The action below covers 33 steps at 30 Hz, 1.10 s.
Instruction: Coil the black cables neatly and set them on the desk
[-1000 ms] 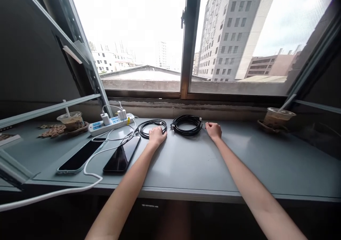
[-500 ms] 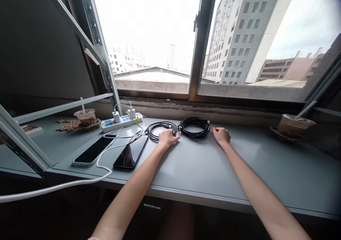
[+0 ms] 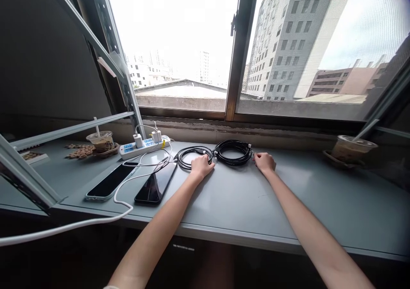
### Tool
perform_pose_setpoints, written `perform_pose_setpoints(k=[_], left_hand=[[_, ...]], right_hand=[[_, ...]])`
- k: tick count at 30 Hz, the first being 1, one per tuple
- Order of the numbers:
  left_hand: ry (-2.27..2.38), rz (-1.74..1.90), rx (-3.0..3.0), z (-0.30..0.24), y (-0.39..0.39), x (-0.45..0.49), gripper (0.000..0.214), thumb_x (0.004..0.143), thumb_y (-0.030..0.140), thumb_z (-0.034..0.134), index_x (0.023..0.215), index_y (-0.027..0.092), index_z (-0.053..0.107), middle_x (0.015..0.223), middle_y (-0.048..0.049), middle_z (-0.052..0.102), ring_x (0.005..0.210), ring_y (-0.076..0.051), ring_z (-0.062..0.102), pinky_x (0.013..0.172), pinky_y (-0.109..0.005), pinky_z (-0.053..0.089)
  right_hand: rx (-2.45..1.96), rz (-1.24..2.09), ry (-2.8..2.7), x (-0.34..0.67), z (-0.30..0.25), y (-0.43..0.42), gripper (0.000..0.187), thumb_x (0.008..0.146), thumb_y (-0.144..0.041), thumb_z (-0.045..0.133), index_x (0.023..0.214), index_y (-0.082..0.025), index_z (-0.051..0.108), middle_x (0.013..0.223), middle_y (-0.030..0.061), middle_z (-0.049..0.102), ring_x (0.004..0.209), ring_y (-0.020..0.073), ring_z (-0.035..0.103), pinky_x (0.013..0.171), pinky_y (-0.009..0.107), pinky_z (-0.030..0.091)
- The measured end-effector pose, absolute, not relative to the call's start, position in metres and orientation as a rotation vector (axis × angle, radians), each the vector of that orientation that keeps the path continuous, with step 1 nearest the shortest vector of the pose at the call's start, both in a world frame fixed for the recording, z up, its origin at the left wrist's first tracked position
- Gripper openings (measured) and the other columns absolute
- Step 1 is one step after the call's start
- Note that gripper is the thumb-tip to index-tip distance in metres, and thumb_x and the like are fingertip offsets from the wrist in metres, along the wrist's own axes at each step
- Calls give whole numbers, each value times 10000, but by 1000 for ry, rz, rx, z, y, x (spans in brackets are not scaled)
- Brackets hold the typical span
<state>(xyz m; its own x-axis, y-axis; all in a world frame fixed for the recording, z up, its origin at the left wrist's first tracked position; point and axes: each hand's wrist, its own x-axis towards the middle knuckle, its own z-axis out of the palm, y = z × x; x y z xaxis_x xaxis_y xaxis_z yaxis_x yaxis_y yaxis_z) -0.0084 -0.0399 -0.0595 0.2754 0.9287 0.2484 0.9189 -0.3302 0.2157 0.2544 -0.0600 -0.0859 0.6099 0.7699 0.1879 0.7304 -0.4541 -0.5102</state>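
Two coils of black cable lie side by side on the grey desktop [image 3: 233, 199], below the window. My left hand [image 3: 201, 166] lies over the front right edge of the left cable coil [image 3: 183, 158], its fingers curled round the cable and its fingertips hidden. White-capped plug ends show close by, between the two coils. At the right side of the right cable coil [image 3: 232, 163], my right hand [image 3: 265, 161] rests on the desktop with fingers curled in. Anything small inside its fingertips is hidden.
Left of the coils lie a black phone [image 3: 152, 190] and a phone in a pale case [image 3: 110, 182]. A white charging cable [image 3: 123, 214] crosses them from the power strip [image 3: 128, 151]. Iced drink cups stand left [image 3: 102, 143] and right [image 3: 350, 150]. A metal frame [image 3: 30, 169] rises at left.
The whole view shifts slightly as my head moves. My right hand is a little nearer the right cable coil; my left hand stays at the left coil.
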Motion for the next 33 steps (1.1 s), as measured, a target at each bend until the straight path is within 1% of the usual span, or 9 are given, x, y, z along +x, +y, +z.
perform_pose_setpoints(k=[7,15,19,25,33], left_hand=[[1798,463,2519,-59,-42,-9,337,774,388,416,793,152,656,850,-125,669,834,-252,613,695,-314,427],[1791,466,2519,-58,-42,-9,381,821,375,366,792,137,663,860,-141,667,837,-256,615,699,-324,425],[1794,524,2495,-59,-42,-7,404,844,379,326,791,145,651,860,-131,667,822,-252,618,676,-316,421],[1777,608,2466,-59,-42,-5,372,836,387,360,755,153,638,841,-127,668,812,-250,618,664,-304,411],[1769,887,2359,-55,-45,-6,455,878,472,252,823,179,595,806,-101,669,767,-236,619,605,-282,374]], right_hand=[[-2277,92,-1180,252,-85,-62,328,857,-425,461,801,-133,600,744,16,602,723,126,563,722,321,445],[-2276,91,-1196,251,-84,-63,309,866,-407,455,823,-136,596,782,20,604,739,124,562,720,315,451],[-2293,98,-1205,251,-85,-62,298,871,-397,456,852,-134,594,805,22,606,745,122,569,730,320,460],[-2304,99,-1221,252,-85,-61,292,870,-392,460,882,-132,591,837,29,607,760,124,572,730,321,465],[-2301,98,-1232,253,-86,-60,318,869,-417,450,865,-132,591,814,26,608,746,124,571,733,322,459]])
